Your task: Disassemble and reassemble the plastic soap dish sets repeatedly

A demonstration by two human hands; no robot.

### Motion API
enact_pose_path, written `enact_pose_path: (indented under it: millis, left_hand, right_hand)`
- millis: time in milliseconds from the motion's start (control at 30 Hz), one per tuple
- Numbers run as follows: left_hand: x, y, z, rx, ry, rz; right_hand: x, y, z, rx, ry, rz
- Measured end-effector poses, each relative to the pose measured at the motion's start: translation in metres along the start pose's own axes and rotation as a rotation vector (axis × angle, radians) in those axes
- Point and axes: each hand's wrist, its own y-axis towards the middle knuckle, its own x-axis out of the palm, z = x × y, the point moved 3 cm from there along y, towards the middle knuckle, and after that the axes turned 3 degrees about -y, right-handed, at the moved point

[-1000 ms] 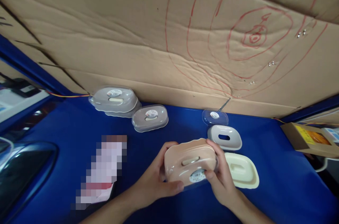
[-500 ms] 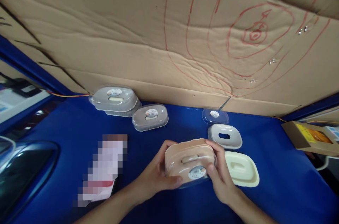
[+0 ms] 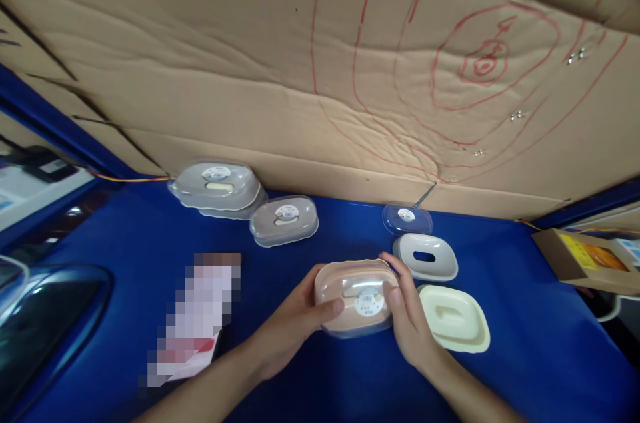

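At the far left of the blue table [image 3: 120,223], a stack of grey boxes under a clear cover [image 3: 210,196] is set against the cardboard wall [image 3: 225,90]. Just beside it, one grey box under its own clear cover [image 3: 287,226] is seen. Nearer the person, a pixelated object [image 3: 195,316] is laid on the table.

Farther right, above the table's near part, the pink box [image 3: 345,324] is held between both hands, tilted so that its clear cover and round label [image 3: 369,302] are shown. Its left end is gripped by the left hand [image 3: 305,310]: the thumb is pressed over the cover, while the other fingers are mostly hidden, so their spread cannot be told. The right end is cupped by the right hand [image 3: 407,313], with the thumb laid near the label and fingers bent round the far edge.

A light, fairly stiff plastic shell may be expected; the cover, thin and glossy, could slip or crack if squeezed hard. The grip is best taken at the two rounded ends, with cover and base pinched together.

Right of the hands, a clear lid [image 3: 407,222], a grey slotted dish [image 3: 443,256] and a cream tray [image 3: 475,330] are lined up from back to front.
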Motion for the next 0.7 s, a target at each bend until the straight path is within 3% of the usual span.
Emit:
enact_pose_path:
  millis: [100, 333, 700]
  left_hand:
    - [0.001, 0.000, -0.003, -0.092, 0.003, 0.030]
    - [-0.002, 0.003, -0.010, -0.261, -0.144, 0.070]
    - [-0.009, 0.005, -0.009, -0.283, -0.206, 0.173]
  right_hand:
    - [-0.003, 0.001, -0.002, -0.093, -0.089, 0.011]
    - [-0.006, 0.008, -0.009, -0.321, -0.168, -0.243]
    - [-0.007, 0.007, -0.013, -0.572, -0.291, -0.185]
